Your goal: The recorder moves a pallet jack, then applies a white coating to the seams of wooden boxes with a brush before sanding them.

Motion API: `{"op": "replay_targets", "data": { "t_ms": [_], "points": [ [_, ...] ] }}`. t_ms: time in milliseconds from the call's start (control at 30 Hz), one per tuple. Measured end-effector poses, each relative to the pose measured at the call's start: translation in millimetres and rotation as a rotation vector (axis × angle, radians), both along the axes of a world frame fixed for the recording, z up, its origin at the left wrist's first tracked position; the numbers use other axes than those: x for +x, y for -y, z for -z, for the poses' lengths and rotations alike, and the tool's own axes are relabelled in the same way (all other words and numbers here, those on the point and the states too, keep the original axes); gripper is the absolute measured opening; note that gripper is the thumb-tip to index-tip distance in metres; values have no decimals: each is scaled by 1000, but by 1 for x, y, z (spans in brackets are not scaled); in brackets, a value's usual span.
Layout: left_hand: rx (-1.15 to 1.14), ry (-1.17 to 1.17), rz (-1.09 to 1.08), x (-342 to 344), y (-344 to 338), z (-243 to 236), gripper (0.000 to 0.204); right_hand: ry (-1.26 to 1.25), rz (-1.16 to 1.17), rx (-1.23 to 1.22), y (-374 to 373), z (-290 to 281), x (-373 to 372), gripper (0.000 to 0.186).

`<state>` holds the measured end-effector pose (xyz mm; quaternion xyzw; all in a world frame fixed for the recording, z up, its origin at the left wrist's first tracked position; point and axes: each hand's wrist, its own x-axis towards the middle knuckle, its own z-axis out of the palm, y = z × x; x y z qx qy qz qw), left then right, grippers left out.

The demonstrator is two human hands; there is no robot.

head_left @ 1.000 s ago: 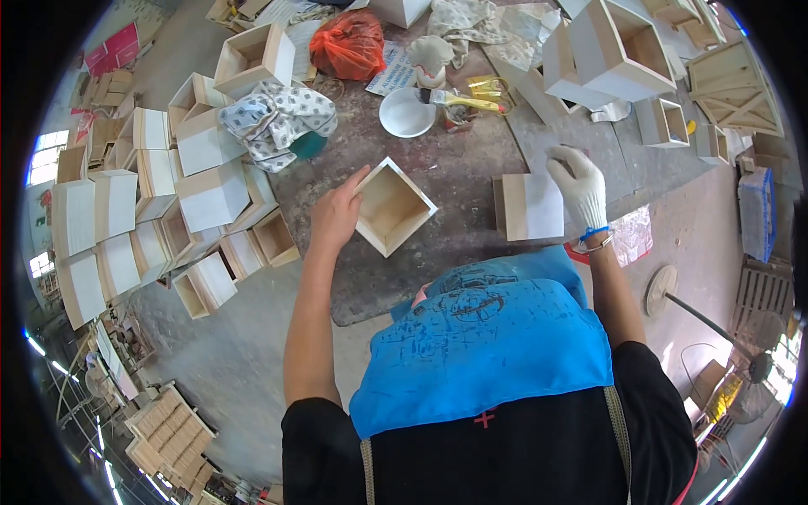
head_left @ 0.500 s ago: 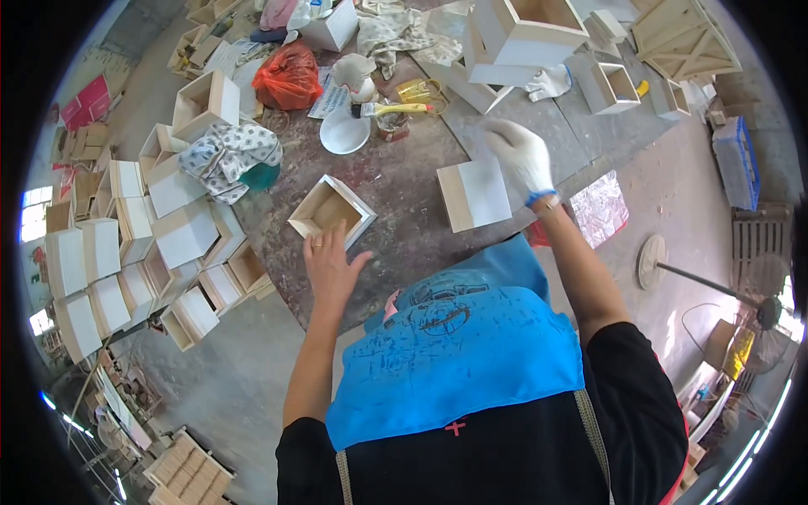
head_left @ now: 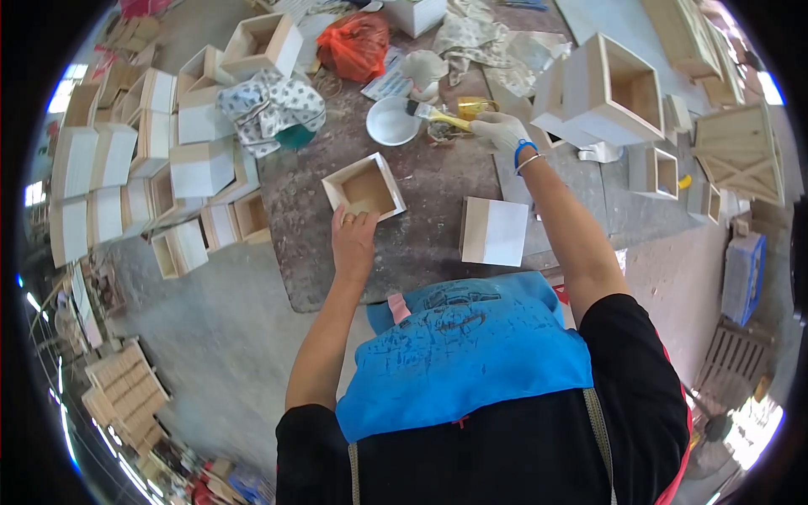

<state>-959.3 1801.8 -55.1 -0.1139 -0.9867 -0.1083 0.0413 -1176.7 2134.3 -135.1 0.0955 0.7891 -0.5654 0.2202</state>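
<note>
My bare left hand (head_left: 353, 242) has its fingers hooked over the near wall of an open wooden box (head_left: 391, 168), which lies on the dark table (head_left: 320, 273) with its hollow facing up. My right hand (head_left: 498, 132), in a white glove, is closed at the end of the yellow handle of a paintbrush (head_left: 451, 120). The bristles point left, by the rim of a white bowl (head_left: 380, 126). Under the brush stands a small jar (head_left: 441, 133), partly covered. A second box (head_left: 495, 231), part white and part bare wood, sits nearer my right forearm.
Many white and wooden boxes (head_left: 202, 168) are stacked along the left. Farther back are a spotted cloth (head_left: 273, 109), a red plastic bag (head_left: 353, 46) and a tape roll (head_left: 475, 107). Larger boxes (head_left: 627, 88) and a spare glove (head_left: 601, 152) occupy the right side.
My right hand has reached forward and left to the paintbrush and closed on its handle. My left hand's fingers have curled over the box's near wall. The whole view has shifted.
</note>
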Motion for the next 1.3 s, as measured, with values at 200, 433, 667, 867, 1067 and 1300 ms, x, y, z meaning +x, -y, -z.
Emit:
{"op": "replay_targets", "data": {
  "t_ms": [200, 433, 667, 867, 1067, 1300],
  "points": [
    [-7, 1, -30, -4, -11, -1, 22, 73, -69, -43, -1, -48, -8, 38],
    [6, -1, -41, 1, -11, 3, 27, -1, -11, -224, 7, -104, 10, 32],
    [770, 283, -161, -21, -87, -62, 39, -165, 199, -280, 32, -167, 101, 29],
    [1948, 729, -460, -61, -133, -63, 26, -95, 365, -356, 64, -175, 159, 30],
    [2112, 761, -400, -62, -142, -72, 26, -427, 451, -394, 91, -183, 168, 43],
    [2308, 776, -330, -55, -138, -80, 29, -818, 90, 102, 97, -188, 145, 43]
  ]
}}
